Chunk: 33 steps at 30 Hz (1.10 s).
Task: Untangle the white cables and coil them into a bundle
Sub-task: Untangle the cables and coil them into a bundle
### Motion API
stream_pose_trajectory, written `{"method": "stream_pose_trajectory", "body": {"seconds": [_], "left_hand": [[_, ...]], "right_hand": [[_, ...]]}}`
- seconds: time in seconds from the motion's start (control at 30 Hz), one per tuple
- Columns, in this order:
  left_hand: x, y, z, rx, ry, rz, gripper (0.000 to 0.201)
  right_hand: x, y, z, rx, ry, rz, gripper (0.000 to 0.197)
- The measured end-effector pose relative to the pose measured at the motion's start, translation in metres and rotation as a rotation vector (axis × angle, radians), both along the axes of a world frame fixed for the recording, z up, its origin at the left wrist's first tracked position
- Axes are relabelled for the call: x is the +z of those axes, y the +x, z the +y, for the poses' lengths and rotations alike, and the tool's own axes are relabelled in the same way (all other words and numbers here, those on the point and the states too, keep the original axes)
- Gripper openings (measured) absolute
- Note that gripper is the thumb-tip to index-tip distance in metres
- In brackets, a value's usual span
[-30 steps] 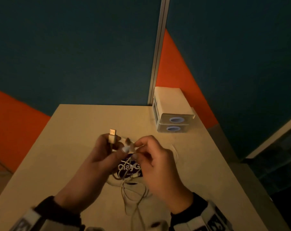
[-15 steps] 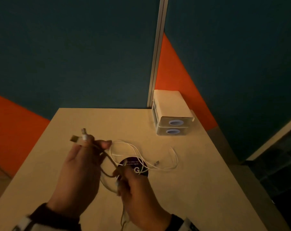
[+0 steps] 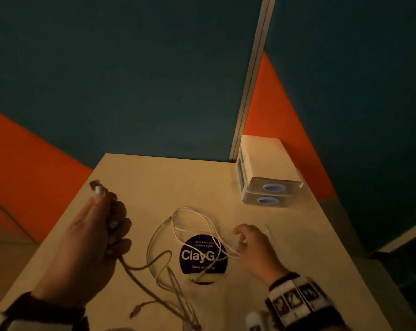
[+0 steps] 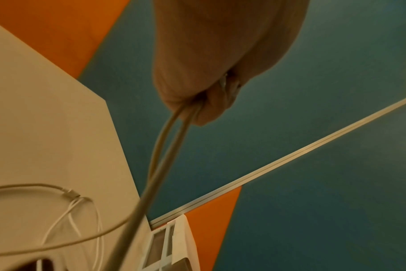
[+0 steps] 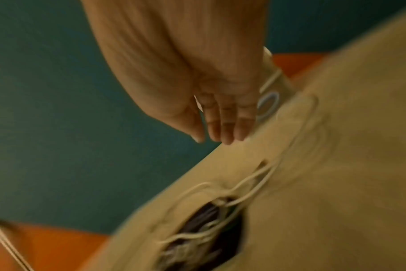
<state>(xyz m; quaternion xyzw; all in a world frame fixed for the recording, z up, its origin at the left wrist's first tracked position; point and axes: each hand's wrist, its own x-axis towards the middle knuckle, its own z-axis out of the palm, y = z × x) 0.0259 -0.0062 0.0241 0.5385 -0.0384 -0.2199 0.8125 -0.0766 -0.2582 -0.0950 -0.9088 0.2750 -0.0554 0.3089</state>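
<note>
Thin white cables [image 3: 190,223] lie in loose, crossing loops on the beige table [image 3: 154,177], over a dark round sticker [image 3: 197,255]. My left hand [image 3: 109,223] is raised at the left and grips two cable strands [image 4: 167,146], with a USB plug [image 3: 94,183] sticking out above the fingers. The strands hang from that fist [image 4: 197,102] down to the tangle. My right hand [image 3: 240,237] hovers low at the right end of the loops. Its fingers [image 5: 220,128] hang relaxed with nothing in them. The right wrist view of the cables [image 5: 250,183] is blurred.
Two stacked white boxes [image 3: 266,177] with oval openings stand at the table's far right corner against the teal and orange wall panels. Bare tabletop lies beyond the cables. The table's edges run close on both sides.
My right hand has let go of the cable near the sticker and moved right to the far end of the loops. The left hand keeps its grip and has drifted slightly left.
</note>
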Motion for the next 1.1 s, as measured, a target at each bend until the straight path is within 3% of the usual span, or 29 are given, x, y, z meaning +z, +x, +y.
{"method": "stream_pose_trajectory", "body": {"seconds": [0.07,0.13,0.27,0.33,0.43,0.57,0.67,0.87,0.93,1.1], "left_hand": [[-0.002,0.000,0.001,-0.019,0.006,0.019,0.031],[-0.002,-0.001,0.001,-0.024,0.014,0.024,0.029],[-0.004,0.002,0.002,-0.035,0.006,0.051,0.030],[-0.005,0.003,0.004,-0.040,-0.001,0.068,0.030],[-0.006,0.005,0.005,-0.042,-0.002,0.070,0.027],[-0.004,0.005,0.004,-0.045,-0.007,0.057,0.022],[-0.003,0.003,0.002,-0.055,0.003,0.047,0.023],[-0.001,-0.005,-0.004,-0.086,0.024,0.006,0.024],[-0.001,-0.008,-0.007,-0.105,0.034,-0.002,0.023],[0.003,-0.021,-0.022,-0.205,0.057,-0.110,0.023]], "right_hand": [[-0.013,0.011,-0.024,0.143,-0.164,0.234,0.037],[-0.021,0.015,-0.034,0.253,-0.233,0.356,0.033],[-0.029,0.014,-0.039,0.204,-0.214,0.320,0.006],[-0.026,0.012,-0.042,0.161,-0.180,0.308,0.018],[-0.001,0.007,-0.042,0.100,-0.101,0.171,0.015],[0.044,0.000,-0.031,0.022,-0.022,-0.208,0.010],[0.066,-0.005,-0.019,0.103,-0.212,-0.341,0.009],[0.087,-0.019,-0.006,0.181,-0.483,-0.420,0.002],[0.091,-0.022,-0.001,0.221,-0.521,-0.473,0.013],[0.114,-0.017,0.025,0.289,-0.048,-0.585,0.033]]}}
